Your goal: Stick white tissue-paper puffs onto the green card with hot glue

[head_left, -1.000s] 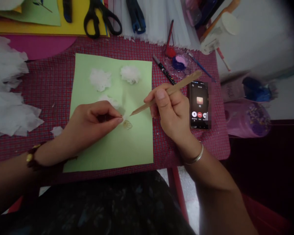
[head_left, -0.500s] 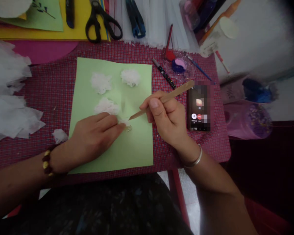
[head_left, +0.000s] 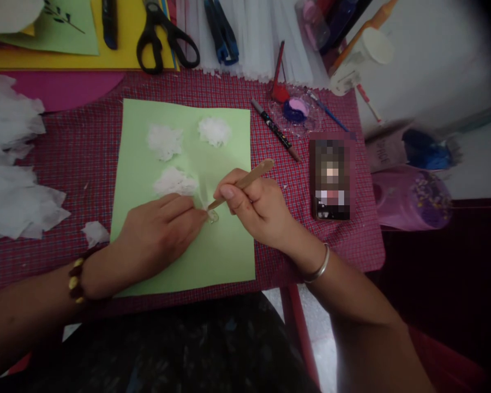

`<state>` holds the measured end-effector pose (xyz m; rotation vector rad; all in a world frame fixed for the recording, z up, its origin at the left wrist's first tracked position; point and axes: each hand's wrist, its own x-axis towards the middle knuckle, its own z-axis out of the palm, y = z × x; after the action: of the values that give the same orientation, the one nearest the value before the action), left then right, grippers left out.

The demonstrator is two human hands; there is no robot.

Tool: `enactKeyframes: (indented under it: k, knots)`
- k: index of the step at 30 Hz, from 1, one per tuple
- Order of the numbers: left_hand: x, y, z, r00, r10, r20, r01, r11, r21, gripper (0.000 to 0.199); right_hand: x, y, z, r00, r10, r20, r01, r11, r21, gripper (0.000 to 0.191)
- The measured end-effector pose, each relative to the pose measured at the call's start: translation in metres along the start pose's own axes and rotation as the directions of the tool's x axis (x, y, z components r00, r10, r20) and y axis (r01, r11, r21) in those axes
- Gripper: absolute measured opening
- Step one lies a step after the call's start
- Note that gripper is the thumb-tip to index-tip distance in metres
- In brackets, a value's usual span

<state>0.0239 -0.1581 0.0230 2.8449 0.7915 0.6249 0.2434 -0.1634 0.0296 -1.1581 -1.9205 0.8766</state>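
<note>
A light green sheet of paper (head_left: 229, 256) lies before me with several ruffled white tissue tufts (head_left: 215, 131) on its upper half. Low over the sheet, my left hand (head_left: 159, 229) pinches a small piece of white tissue, mostly hidden by the fingertips. My right hand (head_left: 257, 204) grips a flat wooden craft stick (head_left: 251, 174) like a pen. The stick's lower tip meets the tissue at the left fingertips. Just below that spot is a small clear, glossy dab (head_left: 213, 217) on the paper.
Stacks of white tissue (head_left: 20, 202) lie at left, with a loose scrap (head_left: 95, 233) nearby. Scissors (head_left: 163, 41) and a blue-black stapler (head_left: 223, 35) are at the back. A marker (head_left: 276, 131), a paint palette (head_left: 297, 112) and a phone (head_left: 331, 180) lie at right.
My right hand has moved left and slightly down, bringing the stick's tip to the left fingertips. My left hand stays nearly in place. The whole view has shifted slightly.
</note>
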Motion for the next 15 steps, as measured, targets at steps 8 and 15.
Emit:
enactKeyframes:
  k: [8, 15]
  knots:
    - [0.0039, -0.0070, 0.0057, 0.945, -0.291, 0.147, 0.304, 0.950, -0.074, 0.017, -0.0022, -0.0040, -0.0051, 0.982, 0.092, -0.165, -0.067, 0.987, 0.148, 0.042]
    - [0.0062, -0.0059, 0.0070, 0.937, -0.310, 0.161, 0.316, 0.948, -0.016, 0.021, -0.0003, 0.0027, -0.0025, 0.976, 0.162, -0.145, -0.123, 0.961, 0.247, 0.039]
